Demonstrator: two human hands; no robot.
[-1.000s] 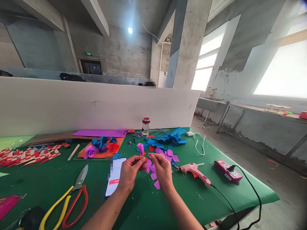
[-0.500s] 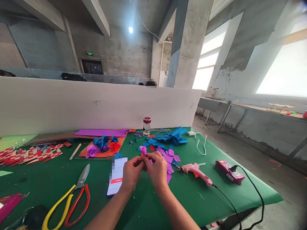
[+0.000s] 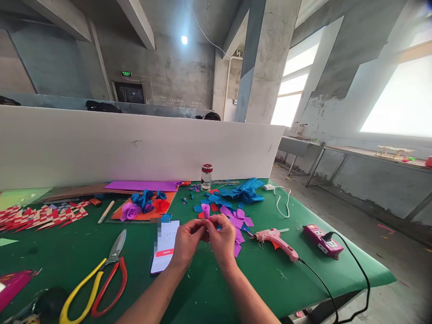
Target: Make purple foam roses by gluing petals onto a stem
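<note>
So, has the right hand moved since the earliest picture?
Yes: the right hand has moved left, away from the unmoved glue gun.

Purple petal (image 3: pixel 205 209), green tabletop (image 3: pixel 189 292), pink glue gun (image 3: pixel 281 243), blue paper (image 3: pixel 248 191), red-and-white checked strips (image 3: pixel 50 216)

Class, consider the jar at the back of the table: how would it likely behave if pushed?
The jar might tip if pushed near its red lid, since it stands upright and is taller than wide. Knocked over, it would probably roll, as it looks round. It may be fragile: it is clear like glass, though plastic is possible.
</note>
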